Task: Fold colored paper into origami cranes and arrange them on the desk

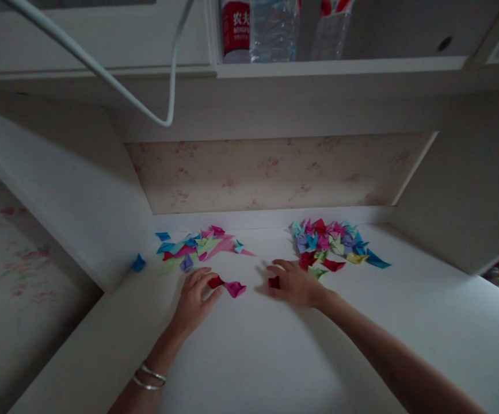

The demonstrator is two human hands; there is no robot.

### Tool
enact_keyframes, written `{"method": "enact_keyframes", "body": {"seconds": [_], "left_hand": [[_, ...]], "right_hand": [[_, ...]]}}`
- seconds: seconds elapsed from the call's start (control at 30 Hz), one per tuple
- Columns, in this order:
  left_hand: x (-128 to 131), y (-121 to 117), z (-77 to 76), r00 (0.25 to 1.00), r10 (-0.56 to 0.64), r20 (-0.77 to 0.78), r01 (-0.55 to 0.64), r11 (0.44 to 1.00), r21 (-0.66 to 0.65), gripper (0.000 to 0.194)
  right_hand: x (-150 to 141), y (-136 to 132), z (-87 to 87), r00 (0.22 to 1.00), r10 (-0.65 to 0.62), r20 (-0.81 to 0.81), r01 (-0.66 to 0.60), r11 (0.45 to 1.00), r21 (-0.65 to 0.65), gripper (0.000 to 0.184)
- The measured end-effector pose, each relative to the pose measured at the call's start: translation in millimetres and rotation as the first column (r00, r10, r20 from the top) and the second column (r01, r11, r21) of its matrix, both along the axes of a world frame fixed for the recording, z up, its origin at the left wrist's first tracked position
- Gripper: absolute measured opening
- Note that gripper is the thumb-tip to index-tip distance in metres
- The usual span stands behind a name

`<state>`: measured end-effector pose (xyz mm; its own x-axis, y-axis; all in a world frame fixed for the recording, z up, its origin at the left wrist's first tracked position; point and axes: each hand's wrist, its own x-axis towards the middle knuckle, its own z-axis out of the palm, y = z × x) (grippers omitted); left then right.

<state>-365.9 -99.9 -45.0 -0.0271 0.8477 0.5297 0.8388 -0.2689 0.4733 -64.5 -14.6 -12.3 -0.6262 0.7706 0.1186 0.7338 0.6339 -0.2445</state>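
Note:
My left hand [196, 299] rests on the white desk [275, 356] with its fingers pinched round a small red folded paper piece [215, 281]. A pink folded piece [235, 288] lies just right of that hand. My right hand [294, 283] lies palm down, its fingers curled over another red folded piece [274, 282]. Behind the left hand spreads a loose pile of coloured folded papers [200, 246]. A second, denser pile of coloured pieces [333, 241] sits behind the right hand.
The desk sits in an alcove with side walls left and right and a floral back panel [270, 172]. A shelf above holds bottles [270, 29]. A white cable [102, 75] hangs at upper left. One blue piece [138, 263] lies at the desk's left edge.

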Motion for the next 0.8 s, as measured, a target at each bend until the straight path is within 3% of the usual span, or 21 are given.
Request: {"method": "enact_keyframes", "body": {"seconds": [0.1,0.2,0.3,0.4,0.67,0.8], "left_hand": [[26.9,7.1,8.0,0.978,-0.120,-0.172,0.101,0.988,-0.116,0.045],[43.6,19.7,11.8,0.952,-0.165,-0.259,0.087,0.954,-0.287,0.063],[48.3,31.4,12.8,0.947,-0.198,-0.253,0.086,0.916,-0.392,0.046],[47.6,42.0,15.2,0.949,-0.211,-0.236,0.106,0.914,-0.392,0.024],[39.1,105.1,34.8,0.938,0.049,-0.343,-0.150,0.950,-0.274,0.023],[32.6,131.3,46.4,0.943,0.149,-0.297,-0.219,0.951,-0.219,0.042]], "right_hand": [[4.0,-14.5,-14.3,0.997,-0.028,-0.075,0.035,0.995,0.092,0.054],[3.8,-22.5,-25.3,0.984,-0.071,-0.165,0.097,0.983,0.156,0.042],[5.8,-25.6,-33.9,0.973,-0.068,-0.222,0.113,0.974,0.194,0.034],[9.5,-25.6,-38.6,0.969,-0.042,-0.244,0.094,0.975,0.203,0.031],[16.7,-25.0,-38.7,0.956,-0.029,-0.291,0.081,0.982,0.170,0.021],[19.5,-24.3,-41.9,0.951,-0.035,-0.306,0.091,0.982,0.168,0.020]]}}
